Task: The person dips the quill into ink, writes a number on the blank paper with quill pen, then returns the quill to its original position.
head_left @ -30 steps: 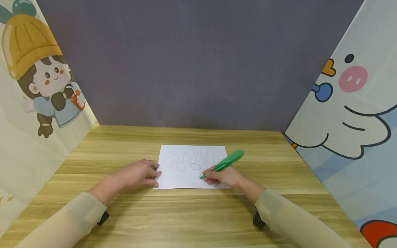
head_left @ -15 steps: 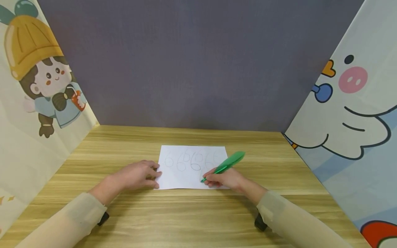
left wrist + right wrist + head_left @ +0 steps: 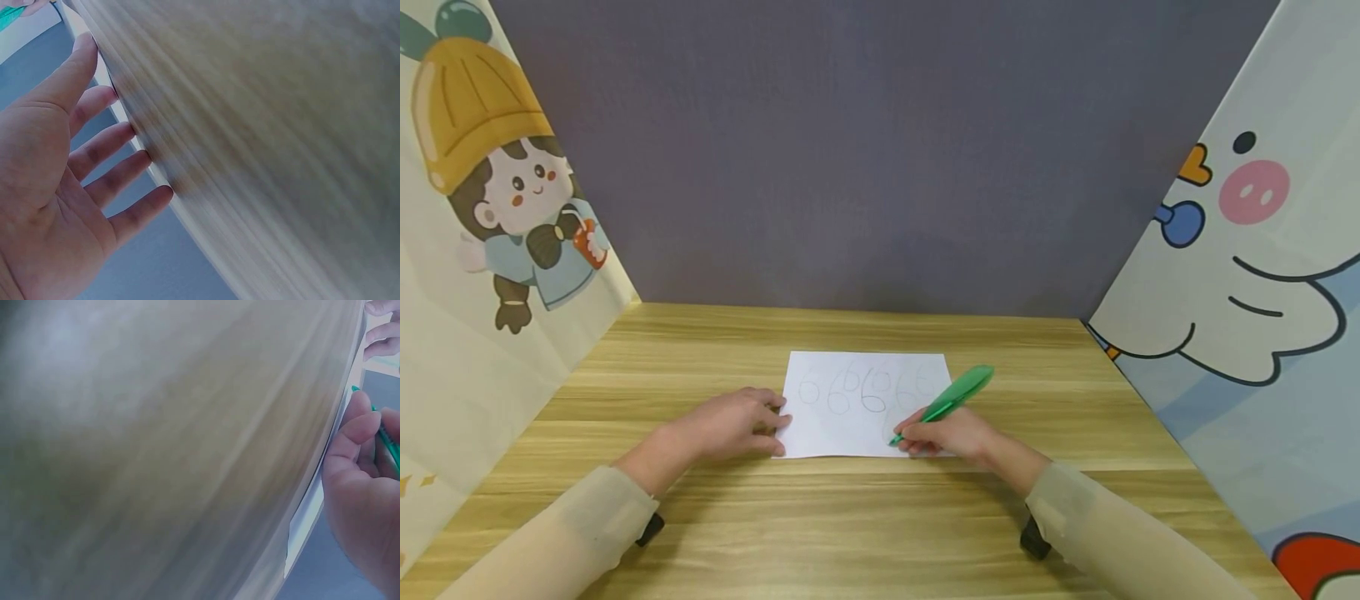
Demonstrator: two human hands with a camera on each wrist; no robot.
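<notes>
We see the right hand (image 3: 951, 433) at four o'clock of the white paper sheet (image 3: 831, 433), its grip drawn narrow: thumb and fingers pinch a green pen (image 3: 951, 397). The slim pen tip points to eight o'clock, near the sheet's lower edge; its broad end has the shape of a feather. The left hand (image 3: 733, 423), at nine o'clock, has its grip spread and holds nothing, fingertips touching the sheet's edge. We notice thin, rounded figures like 6 on the flat, rectangular paper, and striped wood grain on the worktop (image 3: 880, 533).
</notes>
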